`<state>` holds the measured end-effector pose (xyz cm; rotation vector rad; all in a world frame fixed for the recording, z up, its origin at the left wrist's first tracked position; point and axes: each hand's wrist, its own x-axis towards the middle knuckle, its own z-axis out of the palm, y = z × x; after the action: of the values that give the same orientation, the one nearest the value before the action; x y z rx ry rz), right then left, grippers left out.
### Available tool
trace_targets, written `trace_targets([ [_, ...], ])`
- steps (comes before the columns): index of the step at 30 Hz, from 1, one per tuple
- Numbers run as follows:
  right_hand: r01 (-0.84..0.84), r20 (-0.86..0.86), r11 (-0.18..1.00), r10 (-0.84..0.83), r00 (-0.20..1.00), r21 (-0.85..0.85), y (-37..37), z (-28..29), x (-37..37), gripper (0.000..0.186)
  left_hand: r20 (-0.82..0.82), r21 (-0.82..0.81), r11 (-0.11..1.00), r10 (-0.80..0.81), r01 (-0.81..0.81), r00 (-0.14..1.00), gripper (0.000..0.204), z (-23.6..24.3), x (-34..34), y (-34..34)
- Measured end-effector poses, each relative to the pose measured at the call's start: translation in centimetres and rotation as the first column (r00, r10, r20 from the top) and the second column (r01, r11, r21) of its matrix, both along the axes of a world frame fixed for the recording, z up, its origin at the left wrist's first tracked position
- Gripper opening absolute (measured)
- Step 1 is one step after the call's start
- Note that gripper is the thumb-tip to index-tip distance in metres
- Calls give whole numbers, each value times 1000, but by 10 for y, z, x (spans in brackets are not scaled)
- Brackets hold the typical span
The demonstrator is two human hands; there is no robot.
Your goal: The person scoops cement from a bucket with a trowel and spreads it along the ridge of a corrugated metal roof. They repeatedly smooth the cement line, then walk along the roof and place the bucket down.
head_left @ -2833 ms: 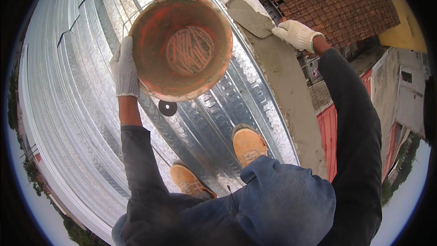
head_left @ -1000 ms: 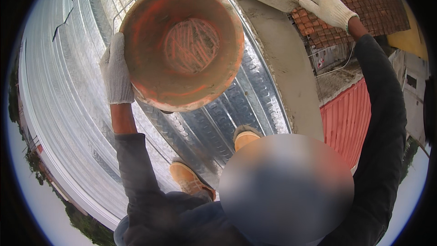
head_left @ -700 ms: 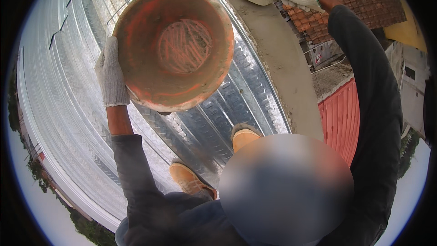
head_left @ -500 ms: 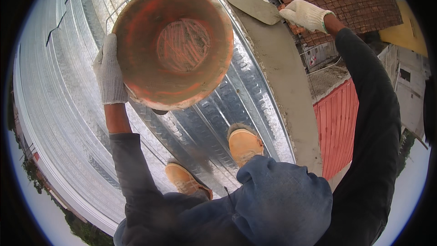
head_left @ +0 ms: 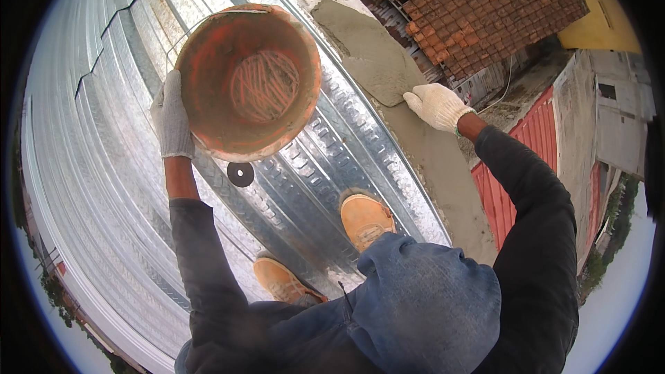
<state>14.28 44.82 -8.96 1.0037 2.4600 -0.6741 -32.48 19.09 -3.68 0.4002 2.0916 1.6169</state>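
My left hand (head_left: 173, 114), in a pale knit glove, grips the rim of an orange bucket (head_left: 201, 97) on its left side. The bucket is tilted so its inside faces me; grey mortar residue coats its walls and scratches mark its bottom. My right hand (head_left: 440, 107), gloved too, is closed at the near end of a mortar-covered trowel (head_left: 388, 86). Its grey blade lies against the mortar on the wall top (head_left: 433, 159) and blends into it. The trowel's handle is hidden in the glove.
Ribbed metal roofing (head_left: 125, 187) spreads under my shoes (head_left: 364, 221) and to the left. A black disc with a hole (head_left: 240, 174) lies below the bucket. Beyond the wall top are a drop, a tiled roof (head_left: 478, 7) and red corrugated sheeting (head_left: 495, 208).
My right hand has come nearer to me along the wall top with the trowel. The bucket looks smaller and a little further left, uncovering the black disc.
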Motion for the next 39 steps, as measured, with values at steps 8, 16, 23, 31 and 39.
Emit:
trace_targets([
  [8, 602, 26, 592, -701, 713, -536, -74, 43, 32, 52, -54, -20, 1000, -16, 15, 998, 47, 1, -3, -5],
  [16, 700, 32, 169, -964, 265, -694, -106, 4, 7, 44, 2, 24, 1000, -12, 12, 1000, 47, -1, -2, -6],
  [23, 580, -104, 607, -734, 671, -543, -63, -9, -105, 51, 41, 60, 998, -21, 18, 999, 46, -9, -2, -5],
  [31, 324, 29, 923, -325, 945, -208, -28, 21, -45, 54, -38, 5, 1000, 20, -20, 999, 46, 1, 4, 9],
  [39, 274, -79, 956, -267, 960, 105, -151, 13, 120, 43, 17, -60, 993, -98, 99, 995, 56, 10, 3, 3],
])
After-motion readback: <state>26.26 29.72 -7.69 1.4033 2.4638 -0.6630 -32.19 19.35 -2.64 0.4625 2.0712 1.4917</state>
